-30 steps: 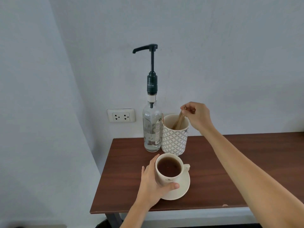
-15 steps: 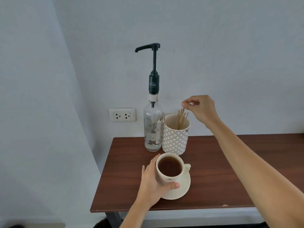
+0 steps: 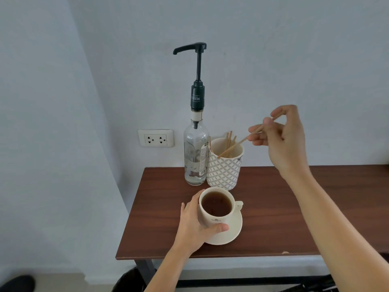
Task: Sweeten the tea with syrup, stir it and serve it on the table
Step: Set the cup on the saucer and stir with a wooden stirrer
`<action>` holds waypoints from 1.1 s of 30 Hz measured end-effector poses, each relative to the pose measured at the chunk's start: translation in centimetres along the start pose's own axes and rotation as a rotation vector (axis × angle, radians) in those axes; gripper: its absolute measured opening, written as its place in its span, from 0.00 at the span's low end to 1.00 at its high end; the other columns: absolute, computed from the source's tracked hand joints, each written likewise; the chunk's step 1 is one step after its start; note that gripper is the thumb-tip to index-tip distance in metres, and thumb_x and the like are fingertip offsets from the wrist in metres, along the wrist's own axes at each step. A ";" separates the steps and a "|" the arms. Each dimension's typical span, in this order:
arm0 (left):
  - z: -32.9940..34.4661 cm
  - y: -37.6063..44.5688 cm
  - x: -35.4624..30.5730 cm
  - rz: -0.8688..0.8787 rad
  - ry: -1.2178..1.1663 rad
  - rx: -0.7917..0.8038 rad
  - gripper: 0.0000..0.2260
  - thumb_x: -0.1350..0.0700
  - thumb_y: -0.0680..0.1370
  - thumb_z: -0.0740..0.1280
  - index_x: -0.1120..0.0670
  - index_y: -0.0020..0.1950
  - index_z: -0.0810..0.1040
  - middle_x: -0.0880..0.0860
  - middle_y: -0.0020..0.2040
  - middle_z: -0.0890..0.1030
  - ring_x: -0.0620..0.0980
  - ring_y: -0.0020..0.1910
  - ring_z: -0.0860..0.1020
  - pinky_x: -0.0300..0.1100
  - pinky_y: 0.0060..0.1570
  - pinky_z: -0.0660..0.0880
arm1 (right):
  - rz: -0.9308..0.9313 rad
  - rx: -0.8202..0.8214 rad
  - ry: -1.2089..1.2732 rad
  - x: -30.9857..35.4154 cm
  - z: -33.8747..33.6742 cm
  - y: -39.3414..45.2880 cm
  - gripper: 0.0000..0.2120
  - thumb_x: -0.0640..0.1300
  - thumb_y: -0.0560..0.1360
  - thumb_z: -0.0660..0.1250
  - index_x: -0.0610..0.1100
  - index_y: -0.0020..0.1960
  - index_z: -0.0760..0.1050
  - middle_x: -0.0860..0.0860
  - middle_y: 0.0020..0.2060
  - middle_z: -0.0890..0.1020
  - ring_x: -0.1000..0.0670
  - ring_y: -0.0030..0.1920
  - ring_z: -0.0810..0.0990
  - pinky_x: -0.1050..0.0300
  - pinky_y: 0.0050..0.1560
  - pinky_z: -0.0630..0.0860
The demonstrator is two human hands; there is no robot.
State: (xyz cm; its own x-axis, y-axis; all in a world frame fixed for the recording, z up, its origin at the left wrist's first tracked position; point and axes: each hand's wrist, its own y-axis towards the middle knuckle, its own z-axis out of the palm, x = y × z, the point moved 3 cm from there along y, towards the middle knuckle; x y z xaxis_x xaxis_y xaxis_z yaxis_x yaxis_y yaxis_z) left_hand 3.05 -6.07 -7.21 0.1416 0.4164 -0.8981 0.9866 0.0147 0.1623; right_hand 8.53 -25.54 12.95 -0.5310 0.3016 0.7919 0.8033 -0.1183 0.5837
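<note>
A cream cup (image 3: 212, 218) of dark tea stands on a cream saucer (image 3: 232, 232) near the front of the brown table (image 3: 271, 218). My left hand (image 3: 194, 225) is wrapped around the cup's left side. Behind it stands a clear glass syrup bottle (image 3: 194, 154) with a tall black pump. Beside the bottle, a patterned white holder (image 3: 224, 170) keeps several wooden stir sticks. My right hand (image 3: 283, 138) pinches one wooden stir stick (image 3: 237, 145), held slanting above the holder, its lower tip over the holder's mouth.
A white wall socket (image 3: 156, 138) sits on the wall left of the bottle. The table's left edge is close to the cup, with bare floor and a dark shoe (image 3: 16, 284) below. Brown tabletop stretches to the right.
My right hand has risen up and to the right from the holder, drawing one stir stick out with it. My left hand stays on the cup.
</note>
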 end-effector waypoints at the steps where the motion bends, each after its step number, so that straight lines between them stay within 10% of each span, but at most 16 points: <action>1: 0.0 0.0 -0.1 -0.001 0.000 0.002 0.41 0.37 0.60 0.81 0.37 0.70 0.68 0.33 0.66 0.76 0.37 0.70 0.71 0.65 0.77 0.53 | 0.041 0.033 0.006 0.1 -0.3 -1.0 0.05 0.37 0.82 0.60 0.44 0.54 0.65 0.45 0.38 0.87 0.48 0.34 0.86 0.57 0.38 0.83; 11: -0.1 0.0 -0.1 -0.006 0.003 -0.005 0.40 0.39 0.60 0.81 0.37 0.69 0.69 0.34 0.64 0.78 0.36 0.68 0.72 0.62 0.78 0.52 | 0.116 0.402 -0.137 -4.1 4.4 -9.4 0.09 0.37 0.79 0.66 0.46 0.44 0.69 0.47 0.33 0.86 0.49 0.33 0.86 0.45 0.42 0.84; 17: -0.1 -0.1 -0.2 -0.010 0.017 0.000 0.39 0.40 0.60 0.82 0.35 0.68 0.69 0.31 0.63 0.77 0.24 0.64 0.67 0.63 0.76 0.58 | -0.053 0.386 -0.231 -4.9 5.8 -8.2 0.07 0.36 0.81 0.62 0.46 0.47 0.67 0.46 0.33 0.83 0.50 0.33 0.83 0.48 0.41 0.81; 33: -0.1 -0.2 -0.2 0.001 0.009 -0.013 0.40 0.39 0.60 0.81 0.37 0.69 0.69 0.33 0.65 0.77 0.29 0.67 0.68 0.62 0.76 0.59 | -0.102 0.378 -0.268 -5.0 5.4 -8.1 0.05 0.36 0.82 0.60 0.45 0.52 0.66 0.47 0.34 0.81 0.48 0.32 0.82 0.46 0.40 0.80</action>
State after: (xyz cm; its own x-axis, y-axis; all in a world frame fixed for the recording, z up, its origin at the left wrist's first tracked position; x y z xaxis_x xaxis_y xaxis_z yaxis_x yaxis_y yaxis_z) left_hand 2.80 -6.09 -7.02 0.1419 0.4247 -0.8941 0.9854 0.0256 0.1685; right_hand 6.16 -20.95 3.32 -0.5635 0.5336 0.6307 0.8191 0.2619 0.5103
